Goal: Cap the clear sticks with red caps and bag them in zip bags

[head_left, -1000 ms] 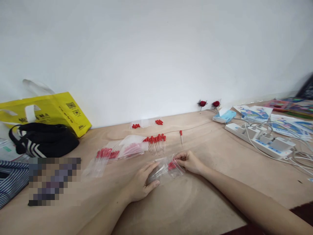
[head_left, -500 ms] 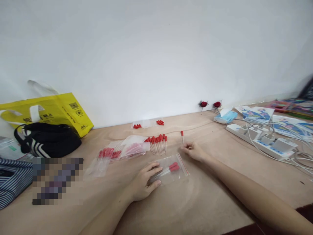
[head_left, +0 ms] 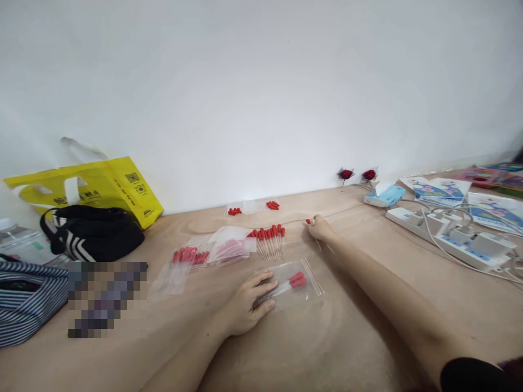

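My left hand (head_left: 249,302) lies at the left end of a clear zip bag (head_left: 281,302), fingers spread and thumb apart, touching the plastic. Inside that bag are droppers with red bulbs (head_left: 298,279). Farther up the table, my right hand (head_left: 322,230) has its fingers closed around a single dropper (head_left: 308,221); its red bulb and part of its thin stem show. Between the hands and the wall lies a row of loose droppers (head_left: 269,242). To its left are overlapping bags with red-bulbed droppers (head_left: 184,255).
Small bags of red bulbs (head_left: 273,206) lie near the wall. At left are a yellow bag (head_left: 118,185), a black pouch (head_left: 102,234) and a striped cloth item (head_left: 32,305). A power strip (head_left: 453,242) with cables, a blue packet (head_left: 384,196) and printed sheets (head_left: 441,188) occupy the right.
My right hand has moved up and forward, from the lone dropper's lower end to close around it nearer its bulb. My left hand stays on the bag. The view has shifted slightly.
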Available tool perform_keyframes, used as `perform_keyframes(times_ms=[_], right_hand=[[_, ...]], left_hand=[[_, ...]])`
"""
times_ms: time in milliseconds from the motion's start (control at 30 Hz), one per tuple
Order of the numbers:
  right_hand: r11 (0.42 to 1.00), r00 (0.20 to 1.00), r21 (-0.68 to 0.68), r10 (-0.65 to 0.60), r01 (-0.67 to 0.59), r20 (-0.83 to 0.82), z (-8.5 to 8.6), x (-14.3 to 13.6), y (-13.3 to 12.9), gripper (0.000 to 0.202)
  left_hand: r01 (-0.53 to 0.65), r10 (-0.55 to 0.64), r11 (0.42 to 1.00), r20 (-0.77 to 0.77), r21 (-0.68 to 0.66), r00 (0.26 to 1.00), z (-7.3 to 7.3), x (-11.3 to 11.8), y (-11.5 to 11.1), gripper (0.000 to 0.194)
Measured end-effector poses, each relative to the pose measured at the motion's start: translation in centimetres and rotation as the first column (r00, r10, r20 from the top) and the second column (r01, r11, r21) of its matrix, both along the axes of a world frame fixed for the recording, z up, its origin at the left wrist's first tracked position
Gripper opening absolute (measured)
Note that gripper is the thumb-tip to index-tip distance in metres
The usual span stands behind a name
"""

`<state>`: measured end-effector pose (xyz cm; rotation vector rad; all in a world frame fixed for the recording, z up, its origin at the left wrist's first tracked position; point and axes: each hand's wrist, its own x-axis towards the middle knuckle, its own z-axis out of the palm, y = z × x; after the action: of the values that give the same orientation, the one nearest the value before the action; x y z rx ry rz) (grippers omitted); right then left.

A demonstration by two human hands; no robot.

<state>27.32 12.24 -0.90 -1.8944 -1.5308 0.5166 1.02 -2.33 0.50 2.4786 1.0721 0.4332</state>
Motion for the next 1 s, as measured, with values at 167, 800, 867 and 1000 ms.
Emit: perform_keyframes(times_ms=[167,800,867,1000], right_hand=[[0.996,0.977,0.086,0.035,-0.018,-0.211,-0.9,1.3,-4.4,0.041],[0.978,0.416,0.202,0.162,0.055,-0.895,-0.9,-2.3,-10.9,0.038],[0.984,0.367,0.176,0.161,0.009,-0.916,-0.7,-2.9,-11.5,0.039],[0.981,0.412,0.13,0.18,-0.145,-0.893,-0.6,-3.5,-12.3,0.04]], left_hand=[[-0.013,0.013,1.0,-0.018,0.009,1.0,0.1,0.0,0.0,0.038],[-0.02,0.019,1.0,-0.054,-0.017,0.998,0.0,0.0,0.0,0.045],[-0.03,0.029,0.999,-0.051,-0.021,0.998,0.2,0.1,-0.1,0.05],[-0.027,0.026,0.999,-0.054,-0.021,0.998,0.5,0.2,-0.3,0.053]])
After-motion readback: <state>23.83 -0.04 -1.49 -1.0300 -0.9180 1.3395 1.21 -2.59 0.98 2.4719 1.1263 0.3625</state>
